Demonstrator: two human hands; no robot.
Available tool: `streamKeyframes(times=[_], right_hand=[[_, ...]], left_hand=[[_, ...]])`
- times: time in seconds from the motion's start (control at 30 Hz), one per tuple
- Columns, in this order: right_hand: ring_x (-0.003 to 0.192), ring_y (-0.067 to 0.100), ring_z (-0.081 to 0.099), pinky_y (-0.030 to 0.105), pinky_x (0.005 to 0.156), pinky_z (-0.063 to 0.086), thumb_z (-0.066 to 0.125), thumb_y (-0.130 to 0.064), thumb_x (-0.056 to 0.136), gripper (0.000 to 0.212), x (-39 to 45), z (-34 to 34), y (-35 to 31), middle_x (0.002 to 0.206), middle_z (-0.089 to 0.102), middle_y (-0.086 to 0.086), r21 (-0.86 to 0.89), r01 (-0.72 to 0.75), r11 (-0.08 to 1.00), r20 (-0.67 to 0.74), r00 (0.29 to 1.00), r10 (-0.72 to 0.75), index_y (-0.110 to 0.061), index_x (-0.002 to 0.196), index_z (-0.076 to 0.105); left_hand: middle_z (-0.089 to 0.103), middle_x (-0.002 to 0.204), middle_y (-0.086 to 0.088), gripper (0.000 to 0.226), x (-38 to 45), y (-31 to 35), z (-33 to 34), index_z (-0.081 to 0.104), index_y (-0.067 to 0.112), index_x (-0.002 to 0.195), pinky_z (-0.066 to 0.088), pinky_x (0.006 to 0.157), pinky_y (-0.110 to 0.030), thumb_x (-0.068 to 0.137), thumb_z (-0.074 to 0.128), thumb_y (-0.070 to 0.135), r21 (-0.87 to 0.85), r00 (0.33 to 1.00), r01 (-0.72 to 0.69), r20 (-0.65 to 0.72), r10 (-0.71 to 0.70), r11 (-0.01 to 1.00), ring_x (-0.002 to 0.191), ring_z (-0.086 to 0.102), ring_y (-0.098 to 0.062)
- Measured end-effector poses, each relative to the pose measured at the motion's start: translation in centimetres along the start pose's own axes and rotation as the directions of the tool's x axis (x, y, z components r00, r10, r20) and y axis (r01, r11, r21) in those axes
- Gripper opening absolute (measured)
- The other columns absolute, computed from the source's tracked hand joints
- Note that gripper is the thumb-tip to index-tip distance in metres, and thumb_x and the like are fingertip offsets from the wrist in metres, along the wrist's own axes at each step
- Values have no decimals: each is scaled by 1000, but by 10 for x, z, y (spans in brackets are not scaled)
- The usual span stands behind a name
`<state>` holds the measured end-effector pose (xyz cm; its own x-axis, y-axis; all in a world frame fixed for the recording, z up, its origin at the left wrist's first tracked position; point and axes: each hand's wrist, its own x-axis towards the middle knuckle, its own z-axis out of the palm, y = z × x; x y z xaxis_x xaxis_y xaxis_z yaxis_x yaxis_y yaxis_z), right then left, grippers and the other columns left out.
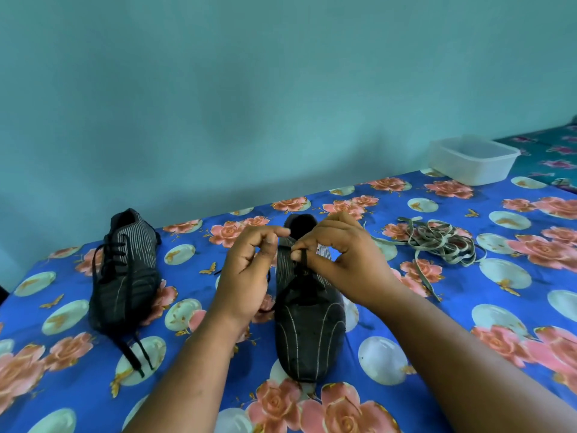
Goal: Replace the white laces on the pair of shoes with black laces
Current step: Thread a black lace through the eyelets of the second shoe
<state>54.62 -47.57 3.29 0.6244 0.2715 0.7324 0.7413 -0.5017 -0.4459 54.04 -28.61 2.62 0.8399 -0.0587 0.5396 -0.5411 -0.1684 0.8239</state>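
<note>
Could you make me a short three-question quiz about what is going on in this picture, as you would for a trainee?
1. True or false: the left shoe already carries a black lace.
2. Which hand pinches the black lace over the right shoe? A) the left hand B) the right hand C) neither
3. Fill in: the removed white laces lie in a heap on the ______ side of the right shoe.

Key:
1. True; its ends trail loose on the floral cloth.
2. B; the right hand's grip is closed on the lace, while the left hand's fingers are curled beside it and any hold cannot be made out.
3. Right, nearer the white container.
</note>
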Motion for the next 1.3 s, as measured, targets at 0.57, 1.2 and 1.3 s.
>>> streamKeyframes(times=[0.57,1.2,1.3], right_hand=[[65,8,49,26,60,39,64,-28,99,24,7,-68,54,84,68,-4,735,-392,553,-285,561,777,-22,77,65],[56,14,46,26,51,39,62,-9,93,10,10,-65,48,70,60,1,827,-483,287,-62,430,901,-14,85,60],[57,15,49,27,54,42,64,-8,93,9,14,-46,17,76,64,5,734,-559,385,134,675,725,-15,90,58]], left_hand=[[60,98,20,17,-3,-24,5,69,36,91,41,93,-16,93,57,47,100,991,-9,136,-5,995,101,58,-15],[62,111,2,20,-8,-24,1,71,25,97,41,87,-10,80,73,35,106,998,45,43,-50,993,102,59,-5],[60,122,9,30,-9,-20,4,67,32,114,42,93,-16,87,67,45,129,1000,-6,-4,7,992,112,58,-13]])
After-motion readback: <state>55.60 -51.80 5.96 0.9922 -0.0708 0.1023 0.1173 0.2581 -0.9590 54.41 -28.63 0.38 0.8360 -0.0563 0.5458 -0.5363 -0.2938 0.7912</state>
